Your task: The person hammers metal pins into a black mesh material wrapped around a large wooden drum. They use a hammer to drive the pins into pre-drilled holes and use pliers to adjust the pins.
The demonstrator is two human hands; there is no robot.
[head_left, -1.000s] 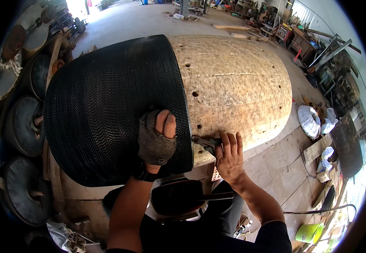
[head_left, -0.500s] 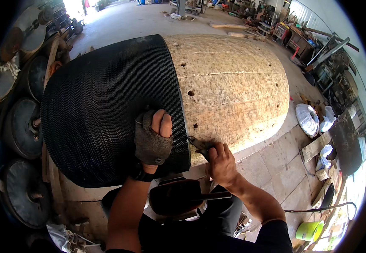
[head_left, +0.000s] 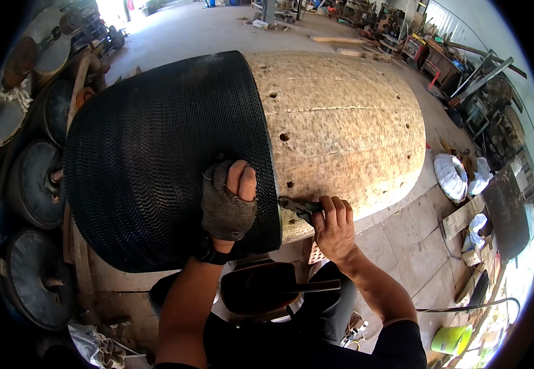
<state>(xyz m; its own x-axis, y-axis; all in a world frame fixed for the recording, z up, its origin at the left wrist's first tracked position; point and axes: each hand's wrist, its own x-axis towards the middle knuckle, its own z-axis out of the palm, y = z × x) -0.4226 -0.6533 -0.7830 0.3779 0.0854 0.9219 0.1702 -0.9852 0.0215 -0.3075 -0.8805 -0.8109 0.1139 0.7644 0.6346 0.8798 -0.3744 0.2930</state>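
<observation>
A big barrel-shaped drum lies across in front of me. Its right part is bare, mottled wood (head_left: 347,132) with several dark holes; a ridged black toothed covering (head_left: 162,141) wraps its left part. My left hand (head_left: 229,203), in a grey fingerless glove, is closed and rests on the covering near its edge. Whatever it may grip is hidden. Bare and closed, my right hand (head_left: 334,230) grips dark pliers (head_left: 301,210) by the handles. The pliers' jaws meet the covering's right edge, just below a hole; whether they pinch it is too small to tell.
Large grey discs (head_left: 36,184) line the left side. Below the drum, between my knees, is a dark pan-like object (head_left: 261,288) with a handle. A white bundle (head_left: 450,177), boards and a lime-green bucket (head_left: 451,339) stand to the right. Cluttered machinery fills the far right.
My right hand has moved slightly right and up, and the pliers now lie more sideways with more of them showing. My left hand keeps its place on the covering. The whole view has shifted slightly.
</observation>
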